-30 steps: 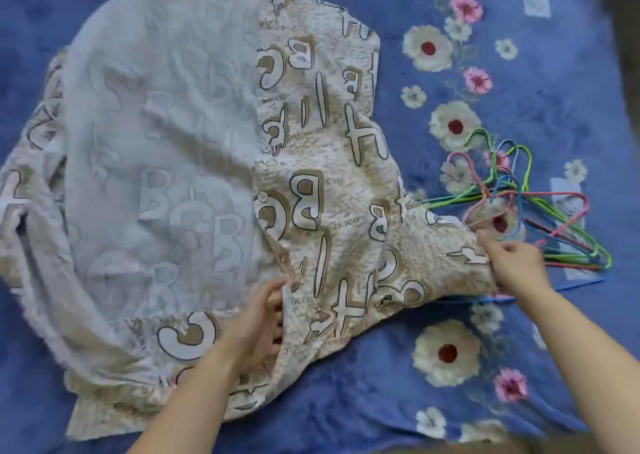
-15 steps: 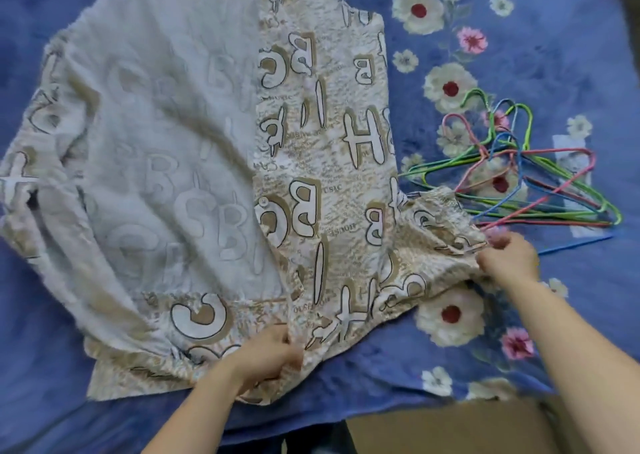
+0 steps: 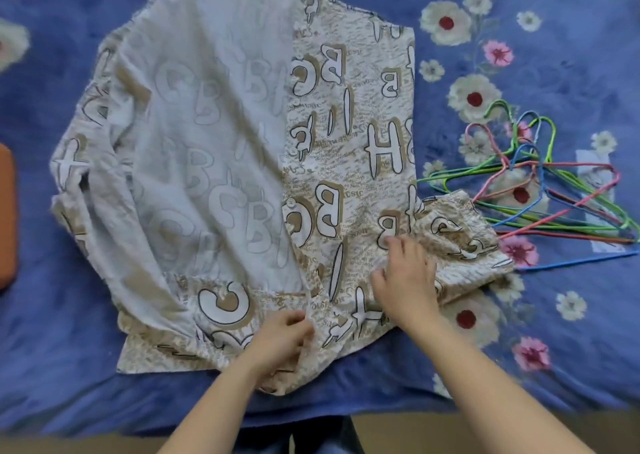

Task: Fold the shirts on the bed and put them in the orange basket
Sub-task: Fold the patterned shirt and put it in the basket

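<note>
Pinching the crinkled, letter-printed shirt (image 3: 214, 142), left hand (image 3: 280, 336); right hand (image 3: 407, 280) spread flat on it

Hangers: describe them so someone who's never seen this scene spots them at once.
On the blue floral bedspread, look right of the big beige letter-print shirt, just past its outstretched sleeve. The hangers lie there in a tangled heap. They are the only thin wire frames in view, coloured green, pink and blue.
</note>
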A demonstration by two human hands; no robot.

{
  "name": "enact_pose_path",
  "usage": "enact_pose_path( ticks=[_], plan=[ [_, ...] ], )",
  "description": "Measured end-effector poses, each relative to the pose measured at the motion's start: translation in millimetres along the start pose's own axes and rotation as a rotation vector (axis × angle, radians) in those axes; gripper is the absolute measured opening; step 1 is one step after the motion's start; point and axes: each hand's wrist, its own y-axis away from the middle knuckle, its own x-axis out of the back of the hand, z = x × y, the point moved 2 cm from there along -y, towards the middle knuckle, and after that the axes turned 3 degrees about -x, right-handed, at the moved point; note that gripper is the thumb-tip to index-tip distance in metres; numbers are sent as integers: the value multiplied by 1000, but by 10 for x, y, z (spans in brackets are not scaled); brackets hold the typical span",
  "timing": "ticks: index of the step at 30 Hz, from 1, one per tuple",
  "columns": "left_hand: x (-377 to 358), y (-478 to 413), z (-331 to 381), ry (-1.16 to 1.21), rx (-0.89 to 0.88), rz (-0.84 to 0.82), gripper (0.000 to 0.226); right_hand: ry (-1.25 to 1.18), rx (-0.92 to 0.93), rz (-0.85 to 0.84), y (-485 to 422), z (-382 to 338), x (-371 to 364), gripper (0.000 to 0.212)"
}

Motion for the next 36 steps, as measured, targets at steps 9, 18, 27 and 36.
enact_pose_path(
  ticks=[9,18,27,36],
  plan=[
    [1160,382,21,-173,-121,1240,76,-96,75,-204,332,-903,-375,58],
    [1516,421,-369,47,-59,928,64,115,150,-422,340,-1352,-378,27],
    [1320,565,354,-832,-629,759,64,-834,-214,-275,-342,-1769,67,18],
    [1168,68,225,-707,-276,-57,51,-495,-49,-289,-683,-2179,-50,70]
  ],
)
